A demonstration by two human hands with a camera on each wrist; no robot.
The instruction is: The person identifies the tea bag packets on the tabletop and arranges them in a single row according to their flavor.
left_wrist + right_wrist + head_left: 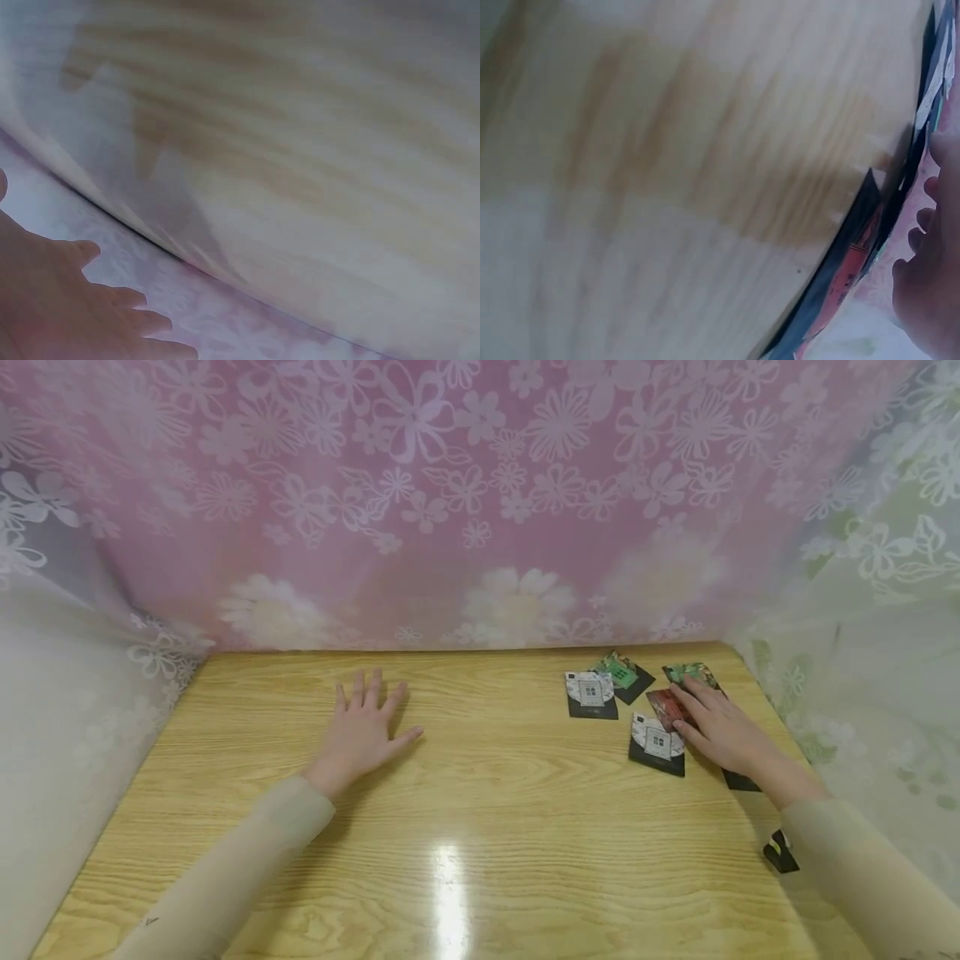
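My left hand [362,732] lies palm down over the left-middle of the table with its fingers spread and nothing in it. The left wrist view shows this hand [67,307] at its lower left corner. On the right, my other hand [726,735] reaches over a group of flat packets, fingers extended. Its fingertips overlap a green-topped packet [692,674] and a red packet [666,708], both partly hidden. Just left of it lies a white-and-black packet [657,744]. In the right wrist view, a red-and-black packet [841,281] lies near the right hand [930,262].
Farther left, another white-and-black packet [591,694] overlaps a green-and-black packet [626,677]. A black packet corner [741,780] shows below the right hand, and a small black piece [782,852] beside the right sleeve. Floral curtains [480,510] enclose the wooden table [480,793] at the back and sides.
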